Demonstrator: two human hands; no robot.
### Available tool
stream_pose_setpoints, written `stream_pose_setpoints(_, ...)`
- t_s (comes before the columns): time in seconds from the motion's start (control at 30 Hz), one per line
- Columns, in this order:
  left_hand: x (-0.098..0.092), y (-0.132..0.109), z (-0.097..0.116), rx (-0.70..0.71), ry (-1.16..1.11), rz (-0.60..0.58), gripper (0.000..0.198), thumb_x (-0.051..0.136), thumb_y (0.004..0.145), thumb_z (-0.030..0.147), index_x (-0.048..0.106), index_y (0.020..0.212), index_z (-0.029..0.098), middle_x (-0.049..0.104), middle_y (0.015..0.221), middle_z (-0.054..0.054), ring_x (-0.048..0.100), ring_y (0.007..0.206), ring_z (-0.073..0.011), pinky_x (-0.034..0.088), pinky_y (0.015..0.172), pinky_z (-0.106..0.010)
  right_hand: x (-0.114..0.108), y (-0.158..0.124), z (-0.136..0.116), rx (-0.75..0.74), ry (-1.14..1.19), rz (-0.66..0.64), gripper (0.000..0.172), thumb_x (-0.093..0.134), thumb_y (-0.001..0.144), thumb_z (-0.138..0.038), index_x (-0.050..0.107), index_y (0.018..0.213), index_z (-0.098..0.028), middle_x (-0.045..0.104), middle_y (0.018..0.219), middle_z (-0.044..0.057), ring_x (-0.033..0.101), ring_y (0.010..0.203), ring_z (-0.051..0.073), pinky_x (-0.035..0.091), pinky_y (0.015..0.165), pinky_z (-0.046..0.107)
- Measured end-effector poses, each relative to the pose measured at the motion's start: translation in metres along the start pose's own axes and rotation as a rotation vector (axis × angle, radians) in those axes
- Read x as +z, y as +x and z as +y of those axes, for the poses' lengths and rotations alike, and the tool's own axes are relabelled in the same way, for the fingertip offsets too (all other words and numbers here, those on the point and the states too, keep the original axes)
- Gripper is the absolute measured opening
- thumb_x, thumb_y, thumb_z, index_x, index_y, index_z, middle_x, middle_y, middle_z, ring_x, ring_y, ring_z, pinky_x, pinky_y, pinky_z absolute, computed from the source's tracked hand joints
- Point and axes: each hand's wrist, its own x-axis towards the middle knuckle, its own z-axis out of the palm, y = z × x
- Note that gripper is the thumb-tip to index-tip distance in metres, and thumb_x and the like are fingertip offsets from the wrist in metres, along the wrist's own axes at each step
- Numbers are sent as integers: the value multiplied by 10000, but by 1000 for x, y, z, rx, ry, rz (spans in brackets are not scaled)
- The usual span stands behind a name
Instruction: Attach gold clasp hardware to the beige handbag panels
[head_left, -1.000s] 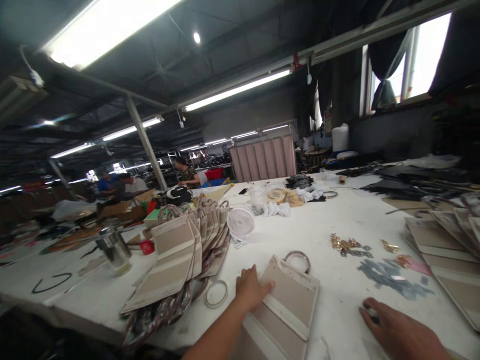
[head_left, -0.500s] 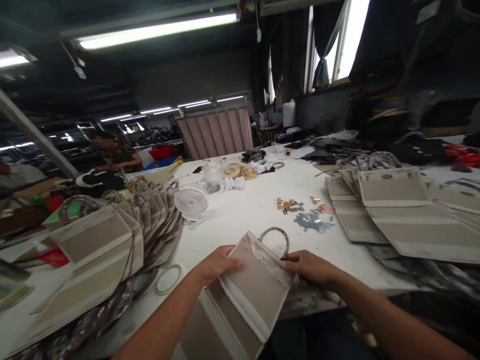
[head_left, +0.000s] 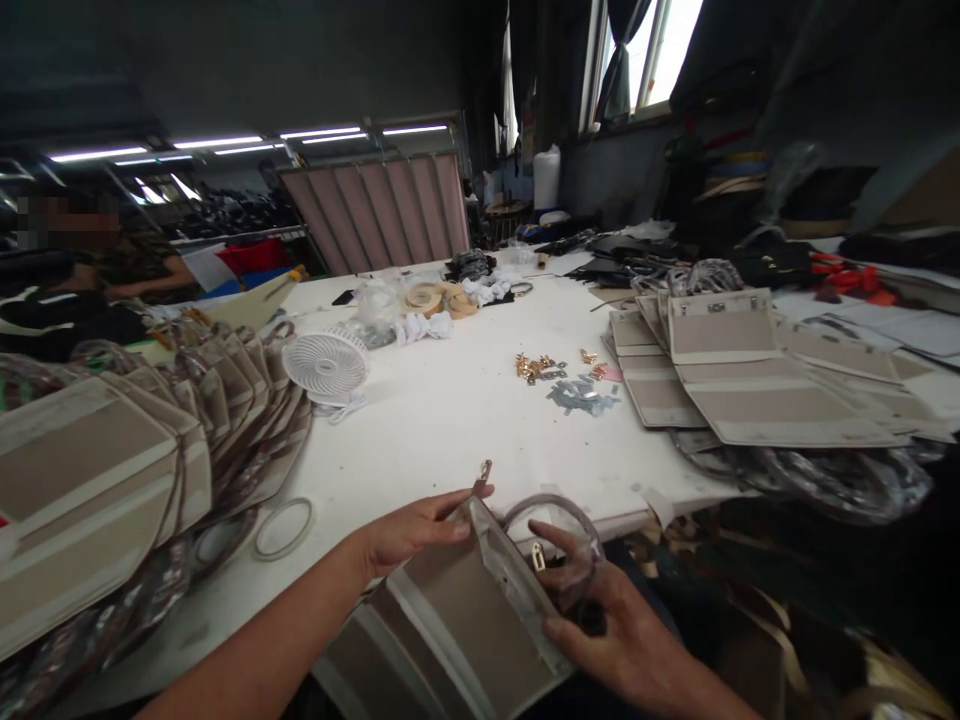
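An unfinished beige handbag panel [head_left: 480, 610] with light strips across it is tilted in front of me, over the table's front edge. My left hand [head_left: 420, 530] pinches its upper left corner, thumb on the near face. A small gold clasp piece [head_left: 484, 474] sticks up by those fingertips. My right hand [head_left: 600, 620] grips the right edge, thumb in front and fingers spread behind. Beside those fingers, a second gold clasp part [head_left: 538, 557] shows on the far side. The plastic-wrapped handle [head_left: 559, 505] loops up behind the panel, touching the right fingers.
Stacked bag panels stand at left [head_left: 82, 470] and right [head_left: 757, 380]. On the white table [head_left: 420, 430] are a small fan [head_left: 326, 365], a tape ring [head_left: 285, 528], gold fittings [head_left: 531, 367], grey metal plates [head_left: 581, 395] and tape rolls [head_left: 424, 299]. A co-worker [head_left: 127, 250] sits far left.
The panel has been lowered and tilted, and gold clasp pieces now show at its far side. My right hand has moved down along the edge, fingers spreading behind. The view has turned downward and right.
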Motion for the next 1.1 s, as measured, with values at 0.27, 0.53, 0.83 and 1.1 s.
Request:
stream_pose_setpoints(0.27, 7, -7, -6, 54, 265, 149, 508, 782, 795, 553, 708, 1113, 164, 729, 1067, -36, 640, 992, -217, 473, 917, -314, 30, -8, 9, 238, 111, -87, 437, 591, 946, -549, 787, 924, -158, 756, 882, 78, 701, 861, 275, 537, 793, 312)
stream_pose_setpoints(0.53, -7, 35, -3, -6, 509, 279, 478, 744, 684, 536, 738, 973, 156, 694, 813, 1, 602, 779, -179, 436, 731, -264, 57, 11, 48, 477, 243, -89, 690, 561, 830, -827, 604, 668, -158, 481, 553, -14, 403, 434, 92, 283, 427, 221)
stream_pose_setpoints(0.83, -14, 76, -18, -28, 630, 227, 287, 758, 648, 469, 740, 694, 187, 639, 659, 22, 541, 694, -155, 362, 645, -253, 55, -12, 41, 472, 174, -82, 742, 446, 885, -864, 551, 598, -188, 495, 466, 2, 438, 434, 118, 297, 471, 236)
stream_pose_setpoints(1.1, -9, 73, -17, -27, 739, 302, 223, 727, 698, 431, 768, 724, 213, 618, 616, 33, 522, 633, -147, 308, 598, -266, 5, -5, 11, 387, -322, -104, 575, 555, 949, -662, 731, 672, -189, 617, 558, 21, 550, 544, 176, 354, 532, 269)
